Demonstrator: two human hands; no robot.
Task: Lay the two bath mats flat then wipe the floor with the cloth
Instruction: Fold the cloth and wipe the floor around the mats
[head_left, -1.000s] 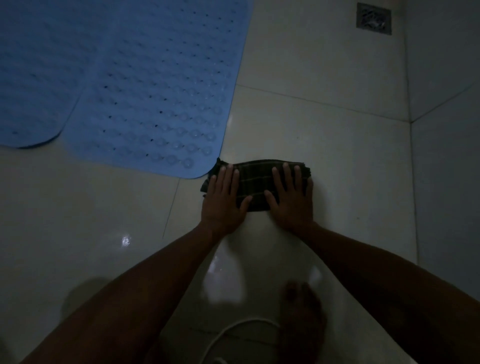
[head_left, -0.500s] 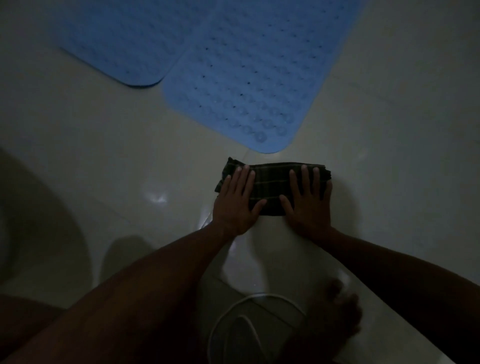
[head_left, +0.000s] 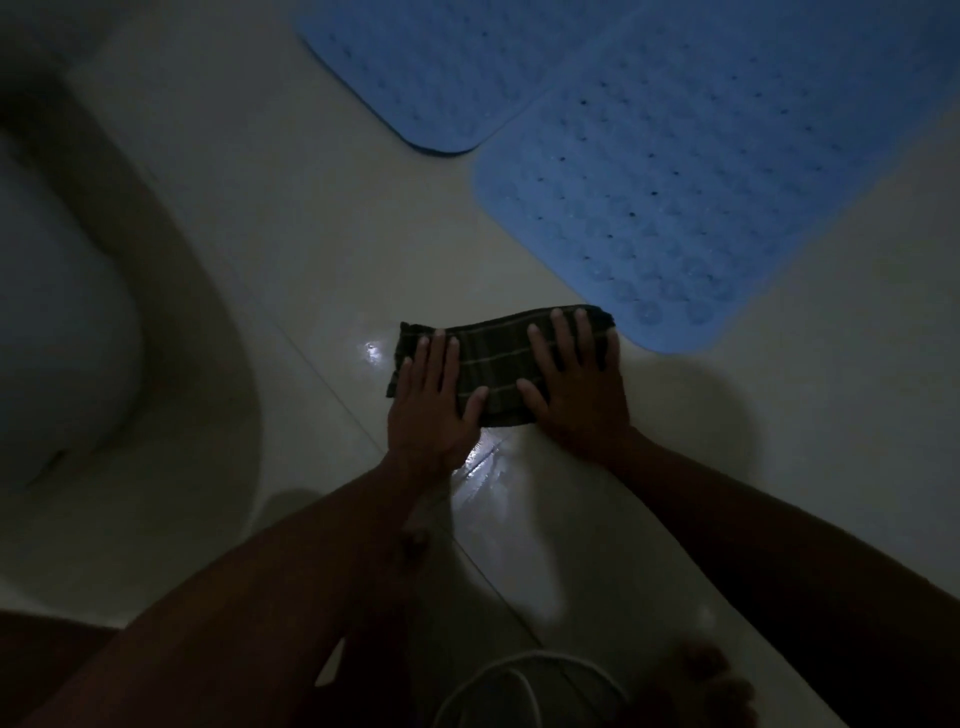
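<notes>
Both hands press flat on a folded cloth on the floor, fingers straight and slightly spread, nothing pinched or curled round. Left hand covers the cloth's left end; right hand covers its right end, fingertips reaching the far edge. Bare forearms stretch down from the hands toward the bottom of the view.

The cloth is dark, greenish, woven with thin pale lines in a check pattern, folded into a long rectangle. Its right end lies just beside the rounded corner of the nearer bath mat.

That mat is light blue rubbery plastic, lying flat, its surface covered in rows of round raised bumps and small dark holes. A second mat of the same blue lies flat further off to the left, its long edge meeting or slightly overlapping the first; which one is on top is unclear.

The floor is glossy pale tile with thin grout lines and a wet-looking sheen near the wrists. A large curved white shape, smooth like ceramic, fills the left side. A thin white cord loops at the bottom, beside a bare foot. The light is dim. No writing or labels can be read.
</notes>
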